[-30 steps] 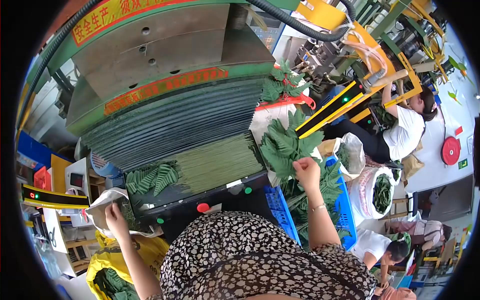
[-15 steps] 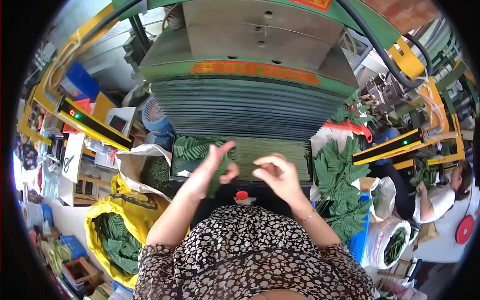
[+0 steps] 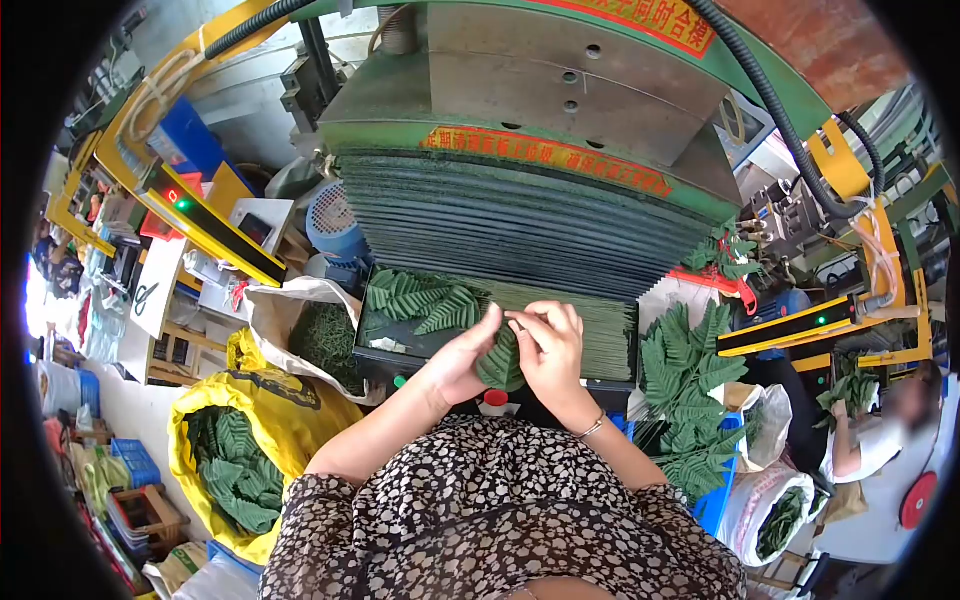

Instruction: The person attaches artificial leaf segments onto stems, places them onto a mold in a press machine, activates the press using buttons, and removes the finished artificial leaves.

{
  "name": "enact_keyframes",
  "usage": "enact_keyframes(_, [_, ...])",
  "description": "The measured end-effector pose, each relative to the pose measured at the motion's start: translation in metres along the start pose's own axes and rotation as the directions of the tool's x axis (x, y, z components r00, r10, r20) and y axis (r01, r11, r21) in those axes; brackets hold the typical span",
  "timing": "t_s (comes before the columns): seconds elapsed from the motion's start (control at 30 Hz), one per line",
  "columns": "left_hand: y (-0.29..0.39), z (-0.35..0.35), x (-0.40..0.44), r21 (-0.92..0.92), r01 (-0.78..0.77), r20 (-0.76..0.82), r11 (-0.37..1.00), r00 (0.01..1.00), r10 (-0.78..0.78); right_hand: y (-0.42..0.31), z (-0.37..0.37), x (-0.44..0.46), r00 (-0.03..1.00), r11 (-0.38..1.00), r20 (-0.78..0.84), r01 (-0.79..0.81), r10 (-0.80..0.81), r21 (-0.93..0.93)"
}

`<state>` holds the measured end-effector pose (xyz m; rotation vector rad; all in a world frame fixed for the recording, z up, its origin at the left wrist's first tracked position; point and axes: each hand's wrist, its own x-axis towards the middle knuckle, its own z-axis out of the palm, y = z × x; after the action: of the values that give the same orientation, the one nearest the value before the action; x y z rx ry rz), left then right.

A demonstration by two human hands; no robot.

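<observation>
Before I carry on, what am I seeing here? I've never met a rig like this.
There is no robot: a head-worn camera looks forward and down at the wearer's bare left hand and right hand. A jagged green leaf is between them, seemingly held by the left; whether the right grips it is unclear. Ahead is a green-and-grey metal machine with dark ridged plates. On the black work surface below lie green leaves at left and thin green stem-like strands at right.

Matt ridged green leaf point(image 3: 501, 362); glossy yellow plastic sack point(image 3: 285, 405); smooth grey metal press block point(image 3: 560, 75).
</observation>
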<state>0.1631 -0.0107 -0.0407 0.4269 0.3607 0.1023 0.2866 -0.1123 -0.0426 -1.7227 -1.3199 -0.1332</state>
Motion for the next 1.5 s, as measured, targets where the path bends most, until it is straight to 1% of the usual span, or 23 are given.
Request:
enact_keyframes(0.1, [-0.009,-0.016,0.014,-0.005,-0.016,-0.082,1.0,0.996,0.015,-0.01,0.0,0.001,1.0,0.988,0.002,0.027,-0.027,-0.151])
enact_keyframes(0.2, [0.006,-0.014,0.015,0.056,-0.176,-0.196,0.983,0.963,0.184,-0.007,-0.018,0.0,0.988,0.977,-0.075,-0.12,0.135,0.174])
enact_keyframes(0.27, [0.012,-0.042,0.021,0.312,-0.283,-0.207,0.907,0.912,0.355,-0.007,-0.057,0.0,0.957,0.754,0.139,-0.286,0.255,0.591])
enact_keyframes(0.33, [0.018,-0.045,0.015,0.371,-0.305,-0.22,0.877,0.889,0.402,0.014,-0.098,-0.014,0.855,0.61,0.47,-0.496,0.219,0.618])
enact_keyframes(0.4, [0.019,-0.044,0.014,0.426,-0.314,-0.223,0.848,0.873,0.435,0.008,-0.124,-0.002,0.738,0.695,0.674,-0.501,0.031,0.517])
enact_keyframes(0.43, [0.019,-0.043,0.015,0.486,-0.309,-0.214,0.818,0.865,0.454,0.007,-0.121,-0.001,0.749,0.69,0.661,-0.449,-0.056,0.567])
enact_keyframes(0.5, [0.017,-0.038,0.017,0.543,-0.303,-0.195,0.783,0.862,0.469,0.006,-0.103,-0.001,0.812,0.753,0.579,-0.422,0.067,0.505])
enact_keyframes(0.6, [0.017,-0.02,0.015,0.528,-0.321,-0.143,0.786,0.879,0.455,0.001,-0.073,0.009,0.773,0.774,0.555,-0.542,0.307,0.328])
enact_keyframes(0.7, [0.019,-0.007,0.008,0.337,-0.217,-0.162,0.916,0.945,0.283,0.006,-0.041,0.018,0.857,0.846,0.424,-0.438,0.292,0.303])
enact_keyframes(0.8, [0.019,-0.013,0.01,0.381,-0.199,-0.214,0.903,0.931,0.296,0.004,-0.019,0.025,0.893,0.847,0.35,-0.403,0.281,0.347])
enact_keyframes(0.87, [0.02,-0.012,0.009,0.586,-0.063,-0.262,0.808,0.929,0.263,-0.006,-0.017,0.034,0.896,0.888,0.333,-0.384,0.293,0.253])
enact_keyframes(0.97, [0.019,-0.005,0.01,0.539,-0.08,-0.232,0.839,0.943,0.239,-0.003,-0.007,0.036,0.96,0.965,0.22,-0.212,0.175,0.153])
enact_keyframes(1.03, [0.018,-0.005,0.009,0.404,-0.266,-0.205,0.875,0.906,0.371,0.01,-0.009,0.035,0.926,0.866,0.241,-0.362,0.291,0.345])
enact_keyframes(1.13, [0.049,-0.049,0.0,0.692,-0.345,-0.239,0.634,0.72,0.652,0.024,-0.041,0.042,0.852,0.651,0.271,-0.518,0.447,0.554])
enact_keyframes(1.17, [0.064,-0.038,-0.017,0.734,-0.356,-0.27,0.578,0.628,0.73,0.031,-0.053,0.045,0.861,0.651,0.293,-0.507,0.417,0.564])
enact_keyframes(1.2, [0.075,-0.04,-0.02,0.73,-0.52,-0.181,0.444,0.479,0.859,0.037,-0.064,0.048,0.868,0.652,0.312,-0.496,0.386,0.573])
enact_keyframes(1.23, [0.08,-0.039,-0.024,0.683,-0.578,-0.246,0.447,0.394,0.886,0.039,-0.072,0.053,0.843,0.641,0.364,-0.538,0.396,0.547])
enact_keyframes(1.3, [0.099,-0.042,-0.034,0.781,-0.541,-0.104,0.312,0.38,0.919,0.039,-0.085,0.062,0.835,0.7,0.407,-0.539,0.37,0.469])
enact_keyframes(1.33, [0.102,-0.037,-0.034,0.779,-0.543,-0.105,0.313,0.379,0.92,0.037,-0.089,0.067,0.821,0.752,0.457,-0.531,0.342,0.392])
enact_keyframes(1.4, [0.108,0.002,-0.043,0.956,-0.23,-0.022,0.183,0.564,0.826,0.031,-0.094,0.075,0.801,0.792,0.505,-0.52,0.322,0.319])
enact_keyframes(1.43, [0.109,0.033,-0.046,0.985,-0.161,0.149,-0.057,0.652,0.743,0.027,-0.096,0.079,0.777,0.828,0.549,-0.503,0.308,0.248])
enact_keyframes(1.47, [0.098,0.034,-0.032,0.943,-0.301,0.31,-0.141,0.646,0.697,0.023,-0.097,0.083,0.779,0.831,0.549,-0.498,0.303,0.248])
enact_keyframes(1.5, [0.097,0.068,-0.035,0.979,-0.129,0.196,-0.158,0.813,0.549,0.017,-0.097,0.086,0.77,0.858,0.579,-0.464,0.269,0.219])
